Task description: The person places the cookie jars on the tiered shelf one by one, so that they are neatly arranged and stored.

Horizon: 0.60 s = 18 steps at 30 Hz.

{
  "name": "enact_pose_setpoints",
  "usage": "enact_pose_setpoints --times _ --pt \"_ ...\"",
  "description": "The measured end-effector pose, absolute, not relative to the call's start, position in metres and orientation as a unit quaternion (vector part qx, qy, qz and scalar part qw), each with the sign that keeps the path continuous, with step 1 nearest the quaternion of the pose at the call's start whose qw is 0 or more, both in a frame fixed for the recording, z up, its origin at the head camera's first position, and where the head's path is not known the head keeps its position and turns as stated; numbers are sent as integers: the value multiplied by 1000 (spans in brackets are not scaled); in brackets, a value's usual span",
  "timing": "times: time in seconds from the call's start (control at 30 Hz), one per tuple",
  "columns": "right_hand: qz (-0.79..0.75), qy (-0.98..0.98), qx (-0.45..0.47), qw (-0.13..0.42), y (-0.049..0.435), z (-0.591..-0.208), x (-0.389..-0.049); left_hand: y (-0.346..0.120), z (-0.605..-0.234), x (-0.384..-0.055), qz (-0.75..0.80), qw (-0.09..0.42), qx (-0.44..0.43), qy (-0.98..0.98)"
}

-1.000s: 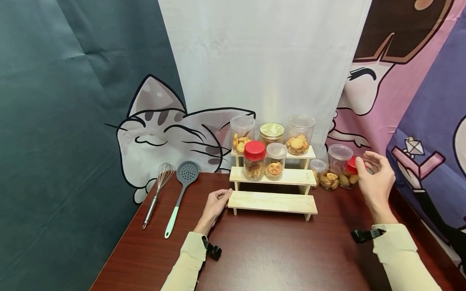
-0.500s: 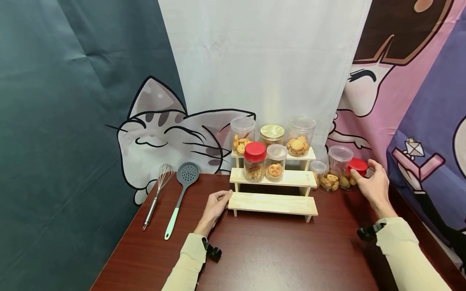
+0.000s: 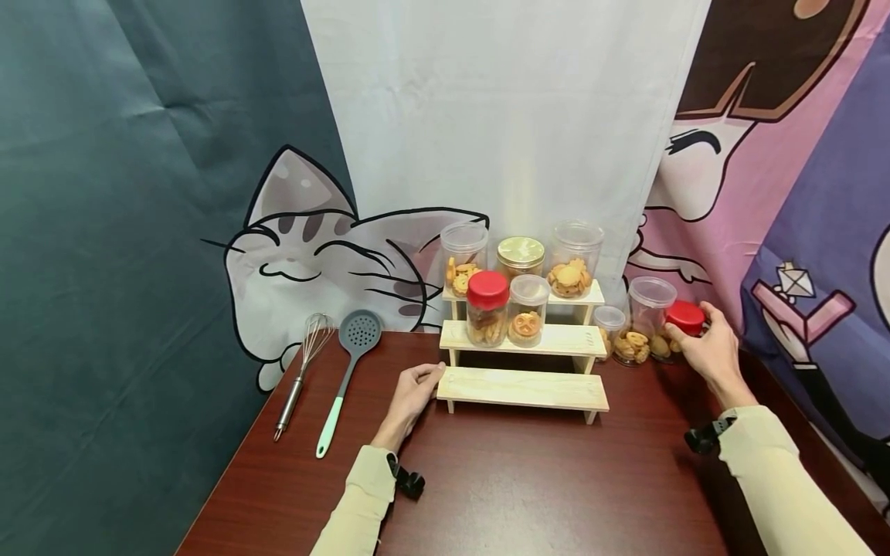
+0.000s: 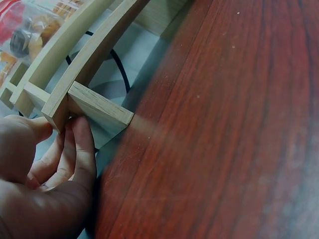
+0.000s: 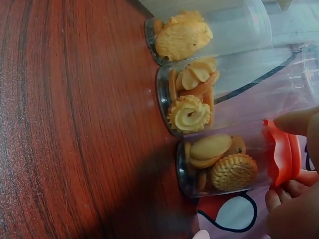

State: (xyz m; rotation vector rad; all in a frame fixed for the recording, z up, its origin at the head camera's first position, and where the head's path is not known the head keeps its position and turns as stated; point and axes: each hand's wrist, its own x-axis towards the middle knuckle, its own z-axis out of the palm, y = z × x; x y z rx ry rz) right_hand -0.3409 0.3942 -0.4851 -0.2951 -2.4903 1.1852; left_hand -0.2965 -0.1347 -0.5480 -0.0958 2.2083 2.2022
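Note:
My left hand pinches the left end of the lowest step of a three-tier wooden display stand. In the left wrist view, thumb and fingers close on the board's corner beside its leg. At the right, my right hand holds a clear cookie jar by its red lid, thumb on one side and fingers on the other. Cookies lie in the bottom of this jar, which stands upright on the table. Close beside it are a taller clear-lidded cookie jar and a small one.
On the top tier stand two clear-lidded jars and a gold-lidded jar. A red-lidded jar and a clear-lidded jar share the middle tier. A whisk and a slotted turner lie at left. A printed curtain hangs behind.
My right hand has come down and leftward onto the red-lidded jar at the right and taken hold of its lid. My left hand stays at the stand.

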Motion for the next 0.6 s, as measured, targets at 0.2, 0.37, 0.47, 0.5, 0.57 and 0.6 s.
enact_pose_setpoints --times 0.2,0.37,0.47,0.5,0.57,0.6 --pt "418 -883 -112 181 393 -487 -343 -134 -548 -297 707 11 -31 706" --pt "416 -884 -116 182 393 -488 -344 -134 -549 -297 705 7 -30 708" --pt "415 -884 -115 180 393 -488 -344 -134 -548 -297 704 7 -32 709" --pt "416 -884 -113 180 394 -489 -344 -134 -548 -297 705 8 -34 708" --pt "413 -885 -111 182 394 -489 -344 -134 -548 -297 707 9 -36 706" --pt "411 -886 -111 183 395 -489 -344 -134 -548 -297 709 9 -36 704"
